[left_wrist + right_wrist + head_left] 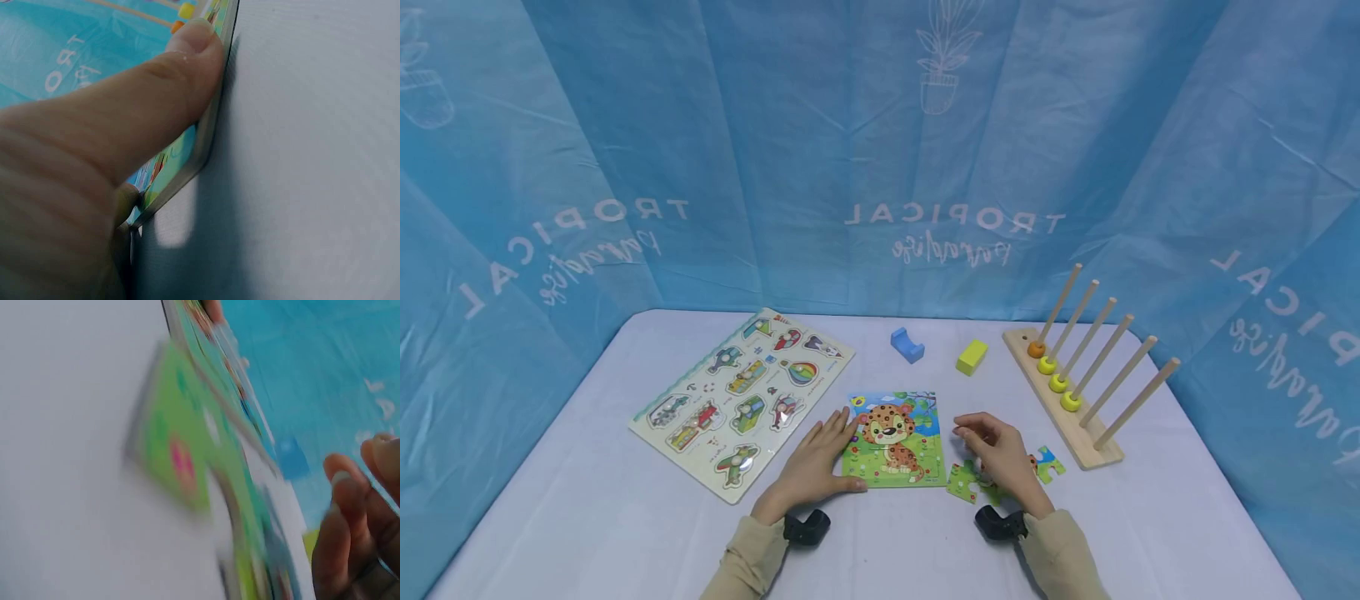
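Note:
A square leopard jigsaw puzzle (891,446) lies on the table in front of the person. My left hand (812,467) rests at its left side, fingers stretched along the edge. The left thumb (187,69) touches the puzzle's near edge in the left wrist view. Right of the puzzle, my right hand (1000,454) hovers over loose jigsaw pieces (962,482), partly hiding them. Its fingers (334,544) are loosely bent in the right wrist view, with nothing visible between them. A green piece (175,444) with a pink flower shows there, blurred.
A vehicle peg puzzle board (707,392) lies at the left. Behind the jigsaw are a blue curved block (907,345) and a yellow block (972,357). At the right stands a wooden peg rack (1101,442) with orange and yellow beads. A blue curtain (880,167) encloses the table.

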Available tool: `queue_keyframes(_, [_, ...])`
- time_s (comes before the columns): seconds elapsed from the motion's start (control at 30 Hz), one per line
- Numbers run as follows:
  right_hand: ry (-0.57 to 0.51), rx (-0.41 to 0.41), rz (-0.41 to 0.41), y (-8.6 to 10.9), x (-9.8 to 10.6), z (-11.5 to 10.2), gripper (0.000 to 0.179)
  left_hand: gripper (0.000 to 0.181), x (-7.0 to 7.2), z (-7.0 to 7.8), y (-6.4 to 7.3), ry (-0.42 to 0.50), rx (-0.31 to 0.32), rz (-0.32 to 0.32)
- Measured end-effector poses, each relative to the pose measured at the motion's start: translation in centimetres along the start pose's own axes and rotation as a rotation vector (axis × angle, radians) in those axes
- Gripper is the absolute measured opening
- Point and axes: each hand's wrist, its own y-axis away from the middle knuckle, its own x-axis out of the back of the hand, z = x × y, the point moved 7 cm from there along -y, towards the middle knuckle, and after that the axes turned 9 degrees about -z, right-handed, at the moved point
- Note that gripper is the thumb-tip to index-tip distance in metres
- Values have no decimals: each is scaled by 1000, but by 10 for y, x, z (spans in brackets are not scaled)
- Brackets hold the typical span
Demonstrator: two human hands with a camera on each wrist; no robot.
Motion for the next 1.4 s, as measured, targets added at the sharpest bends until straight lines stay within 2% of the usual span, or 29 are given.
queue_keyframes(0.17, [37, -42, 104, 21, 29, 17, 24, 98, 0, 0, -1, 0, -1, -1])
queue_keyframes(0.27, [68, -79, 135, 35, 39, 27, 24, 98, 0, -2, 0, 3, 10, -9])
queue_keyframes(0.4, [125, -121, 108, 52, 42, 32, 32, 98, -1, -2, 0, 10, 13, -12])
queue_keyframes(0.53, [189, -141, 27, 62, 38, 32, 57, 98, -1, -2, 1, 10, 12, -13])
queue_keyframes(0.67, [257, -132, -31, 64, 34, 31, 71, 98, -1, -2, 1, 13, 13, -12])
queue_keyframes(0.97, [328, -98, -36, 61, 32, 24, 64, 98, -3, -3, -1, 15, 16, -8])
queue_keyframes(1.2, [355, -189, -44, 61, 33, 27, 68, 97, -2, -2, -1, 13, 15, -10])
queue_keyframes(1.33, [306, -231, -32, 60, 36, 31, 62, 97, -1, -1, -1, 16, 13, -11])
queue_keyframes(1.4, [271, -248, 1, 60, 40, 33, 54, 96, -1, -1, -1, 17, 11, -11])
